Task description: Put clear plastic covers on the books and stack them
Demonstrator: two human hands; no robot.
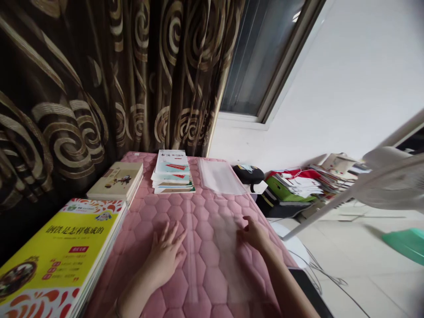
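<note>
The person's left hand [164, 256] is resting palm-down on a pink quilted pad [155, 212], the forearm coming in from the pad's near edge and its fingers [170, 234] spreading wide and holding nothing. The right hand [255, 234] is reaching toward the pad's right edge, wrist raised a little, its fingers [247, 225] half curling on a clear plastic sheet [228, 260]; whether they are gripping it, I cannot tell. That sheet is lying flat near the middle of the pad, just beside the left hand and running under the right one. Along the pad's left edge, a thick yellow book [56, 251] is showing the title 钢铁是怎样炼成的, and a beige book [115, 181] is sitting just behind it. At the far edge, a stack of workbooks [172, 170] is showing 书法 on its top cover, beside a second clear plastic sleeve [218, 176].
</note>
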